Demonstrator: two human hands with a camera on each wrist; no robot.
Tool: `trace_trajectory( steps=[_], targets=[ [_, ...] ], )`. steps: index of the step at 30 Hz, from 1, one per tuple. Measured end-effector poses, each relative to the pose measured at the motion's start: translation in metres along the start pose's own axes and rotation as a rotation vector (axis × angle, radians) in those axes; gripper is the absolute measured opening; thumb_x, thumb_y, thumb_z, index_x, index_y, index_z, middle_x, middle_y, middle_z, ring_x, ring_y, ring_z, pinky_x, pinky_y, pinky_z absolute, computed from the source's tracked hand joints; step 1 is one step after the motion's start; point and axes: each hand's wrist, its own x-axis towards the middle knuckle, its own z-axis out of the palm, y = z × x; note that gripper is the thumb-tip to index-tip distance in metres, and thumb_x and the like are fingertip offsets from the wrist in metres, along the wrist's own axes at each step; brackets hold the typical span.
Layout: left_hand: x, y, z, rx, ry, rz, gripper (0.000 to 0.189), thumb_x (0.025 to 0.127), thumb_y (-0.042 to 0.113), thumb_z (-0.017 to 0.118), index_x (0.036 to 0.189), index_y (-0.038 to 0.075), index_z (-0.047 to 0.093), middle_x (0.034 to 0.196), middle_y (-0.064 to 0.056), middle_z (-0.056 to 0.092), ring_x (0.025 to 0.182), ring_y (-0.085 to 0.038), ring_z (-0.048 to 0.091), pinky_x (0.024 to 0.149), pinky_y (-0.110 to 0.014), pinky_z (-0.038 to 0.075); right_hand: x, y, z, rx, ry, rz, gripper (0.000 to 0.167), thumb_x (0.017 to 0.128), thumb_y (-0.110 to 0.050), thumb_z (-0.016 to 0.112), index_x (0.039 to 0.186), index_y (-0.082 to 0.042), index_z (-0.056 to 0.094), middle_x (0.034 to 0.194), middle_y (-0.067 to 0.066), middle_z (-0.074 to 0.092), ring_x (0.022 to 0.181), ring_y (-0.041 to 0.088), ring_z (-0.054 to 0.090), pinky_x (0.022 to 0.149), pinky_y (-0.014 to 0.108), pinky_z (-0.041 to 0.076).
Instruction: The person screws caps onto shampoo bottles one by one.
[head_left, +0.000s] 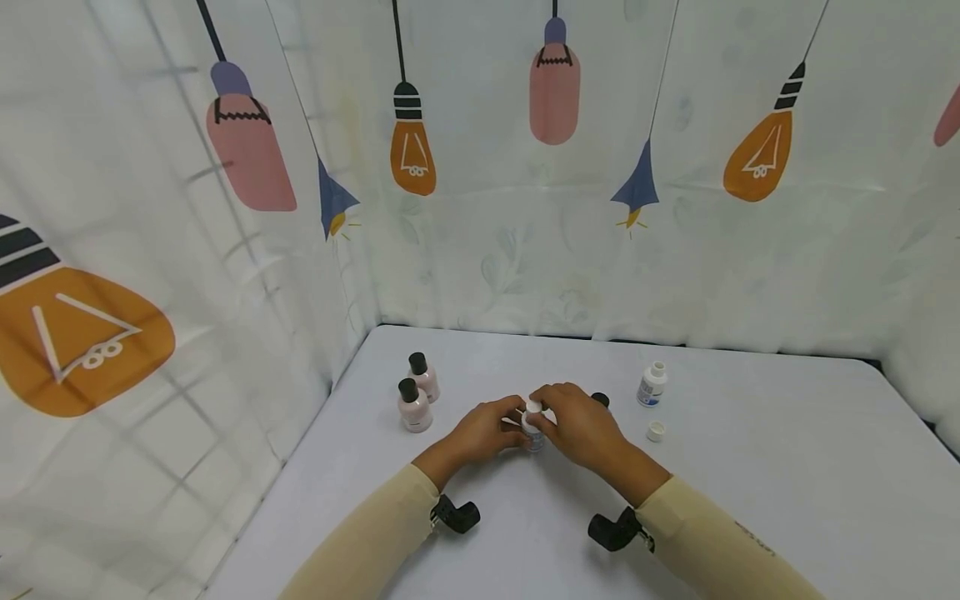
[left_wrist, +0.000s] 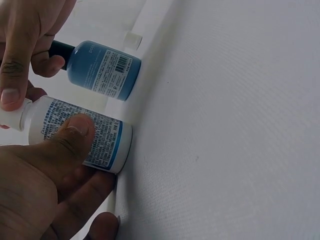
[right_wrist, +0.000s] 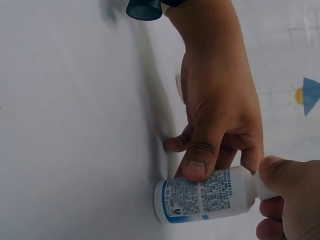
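Note:
A small white bottle (head_left: 534, 440) with a blue-edged printed label stands on the table between both hands. My left hand (head_left: 483, 433) grips its body, the thumb across the label (left_wrist: 102, 142). My right hand (head_left: 581, 427) pinches the white cap (head_left: 533, 407) at its top between thumb and fingers; the right wrist view shows this cap (right_wrist: 264, 190) partly covered by the fingers. Just behind the right hand is a blue bottle (left_wrist: 102, 70) with a black cap (head_left: 600, 399); in the head view its body is hidden by that hand.
To the right stands another white bottle (head_left: 652, 387) with a bare neck, and a loose white cap (head_left: 656, 431) lies in front of it. Two pink bottles (head_left: 415, 408) with black caps stand at the left. Printed curtains (head_left: 480, 267) hang behind the white table (head_left: 750, 500).

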Motion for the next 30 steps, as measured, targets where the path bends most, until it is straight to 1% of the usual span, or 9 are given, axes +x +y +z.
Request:
trace_trajectory(
  steps=[4,9,11,13,15,18,21,24,30],
  targets=[
    [0.0003,-0.0009,0.0002,0.004,0.001,-0.002,0.029,0.092,0.023,0.080,0.112,0.023,0.060,0.117,-0.001,0.073,0.097,-0.008,0.072,0.090,-0.035,0.054,0.0007,-0.0015,0.0000,-0.018,-0.020,0.025,0.040,0.096,-0.038,0.074,0.127,-0.014,0.068,0.106,-0.002,0.068,0.102,0.017,0.063,0.072,0.033,0.055],
    [0.0005,-0.0019,0.0009,0.010,0.000,0.003,0.028,0.092,0.022,0.080,0.113,0.023,0.061,0.117,-0.001,0.073,0.098,-0.009,0.072,0.089,-0.034,0.054,-0.0018,-0.0012,-0.0018,-0.010,-0.034,0.012,0.054,0.098,-0.040,0.071,0.144,-0.016,0.058,0.125,0.002,0.067,0.115,0.022,0.062,0.077,0.039,0.057],
    [0.0004,-0.0021,0.0010,0.014,0.000,0.003,0.029,0.093,0.022,0.079,0.115,0.022,0.061,0.117,-0.001,0.073,0.098,-0.009,0.071,0.089,-0.034,0.054,-0.0031,-0.0005,-0.0025,-0.001,-0.036,-0.009,0.053,0.099,-0.037,0.070,0.146,-0.020,0.057,0.132,0.003,0.065,0.121,0.024,0.061,0.080,0.040,0.057],
    [0.0003,-0.0018,0.0005,0.010,0.002,0.002,0.035,0.093,0.022,0.079,0.123,0.021,0.062,0.118,0.000,0.073,0.101,-0.010,0.071,0.090,-0.034,0.054,-0.0039,0.0004,-0.0031,0.004,-0.029,-0.047,0.045,0.099,-0.031,0.070,0.143,-0.022,0.060,0.133,0.002,0.065,0.122,0.023,0.061,0.081,0.040,0.057],
    [0.0002,-0.0016,0.0000,0.009,0.004,0.001,0.037,0.093,0.023,0.079,0.126,0.021,0.062,0.119,0.000,0.072,0.103,-0.012,0.070,0.091,-0.034,0.054,-0.0042,0.0010,-0.0036,0.006,-0.015,-0.081,0.038,0.099,-0.024,0.071,0.136,-0.021,0.065,0.130,0.001,0.066,0.117,0.022,0.063,0.077,0.037,0.057],
    [-0.0001,-0.0017,0.0000,0.005,0.002,0.003,0.036,0.093,0.022,0.079,0.124,0.022,0.062,0.120,0.000,0.072,0.106,-0.013,0.070,0.092,-0.034,0.053,-0.0040,0.0010,-0.0040,-0.007,0.004,-0.102,0.030,0.098,-0.021,0.072,0.128,-0.019,0.069,0.124,0.001,0.069,0.112,0.020,0.065,0.076,0.034,0.057],
    [0.0001,-0.0018,0.0002,0.011,-0.002,0.010,0.028,0.093,0.023,0.079,0.115,0.023,0.062,0.119,0.000,0.072,0.105,-0.012,0.070,0.091,-0.034,0.053,-0.0028,-0.0002,-0.0040,-0.015,0.006,-0.073,0.029,0.098,-0.025,0.074,0.125,-0.016,0.070,0.119,0.001,0.070,0.110,0.020,0.065,0.078,0.034,0.057],
    [0.0003,-0.0012,0.0000,0.016,0.000,0.013,0.028,0.093,0.024,0.079,0.113,0.024,0.061,0.119,0.000,0.073,0.105,-0.012,0.070,0.092,-0.035,0.053,-0.0011,-0.0019,-0.0042,-0.019,0.001,-0.036,0.030,0.097,-0.030,0.074,0.123,-0.014,0.070,0.113,0.001,0.070,0.108,0.019,0.065,0.079,0.035,0.057],
    [-0.0003,-0.0011,0.0001,0.027,0.002,0.000,0.028,0.093,0.025,0.079,0.113,0.024,0.060,0.119,-0.002,0.073,0.103,-0.012,0.071,0.092,-0.037,0.054,0.0007,-0.0029,-0.0024,-0.038,-0.012,0.012,0.033,0.096,-0.035,0.075,0.122,-0.016,0.070,0.104,-0.003,0.070,0.100,0.016,0.064,0.071,0.031,0.055]
  ],
)
